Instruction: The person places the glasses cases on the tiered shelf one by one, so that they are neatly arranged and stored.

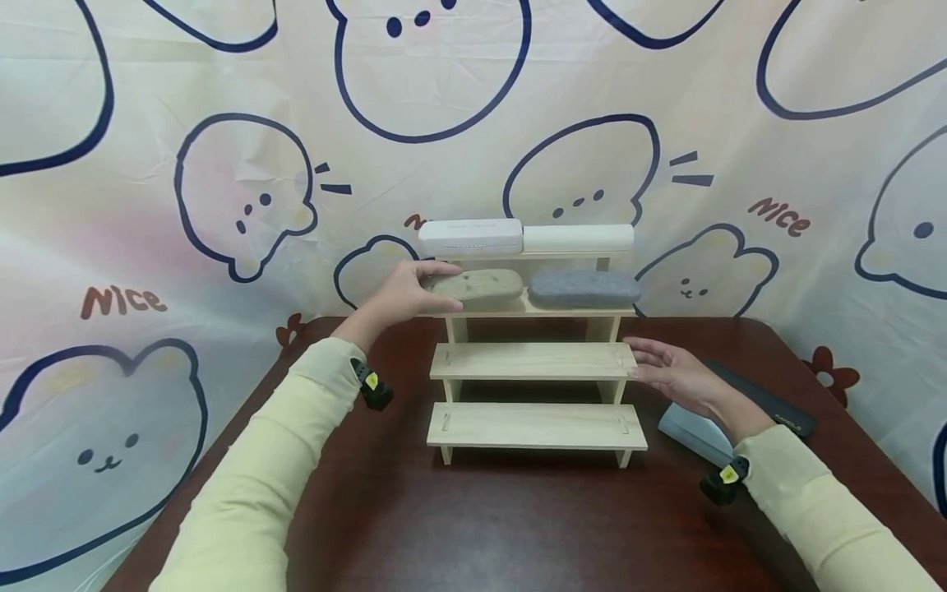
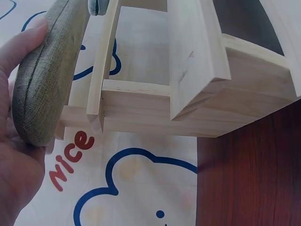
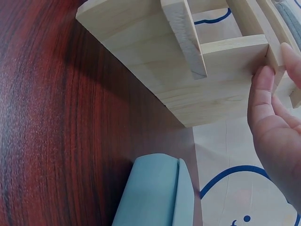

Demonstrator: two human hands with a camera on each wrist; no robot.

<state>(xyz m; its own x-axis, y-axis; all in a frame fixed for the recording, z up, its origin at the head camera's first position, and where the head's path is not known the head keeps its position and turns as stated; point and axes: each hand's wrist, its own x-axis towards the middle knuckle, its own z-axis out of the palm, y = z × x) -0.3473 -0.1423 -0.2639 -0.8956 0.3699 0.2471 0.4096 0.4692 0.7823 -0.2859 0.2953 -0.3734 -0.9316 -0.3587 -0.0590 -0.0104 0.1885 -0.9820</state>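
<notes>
My left hand (image 1: pixel 405 294) grips the left end of an olive fabric glasses case (image 1: pixel 484 284), thumb on one side and fingers on the other. The case lies lengthwise over the second tier of a wooden stepped rack (image 1: pixel 533 426). In the left wrist view, the seam along the olive case (image 2: pixel 47 70) shows, and part of the fingers is hidden behind it. On the rack's right side, my right hand (image 1: pixel 676 376) pinches the end of the third-tier board (image 1: pixel 533 360) between thumb and fingers. A blue-grey felt glasses case (image 1: pixel 584 289) lies right of the olive one.
Across the top tier lie a white case (image 1: pixel 470 237) and a cream case (image 1: pixel 579 238), end to end. A light blue case (image 1: pixel 695 432) and a long black box (image 1: pixel 769 403) lie on the dark wooden table (image 1: pixel 473 526) at the right. Behind hangs a printed cloth (image 1: pixel 444 173).
</notes>
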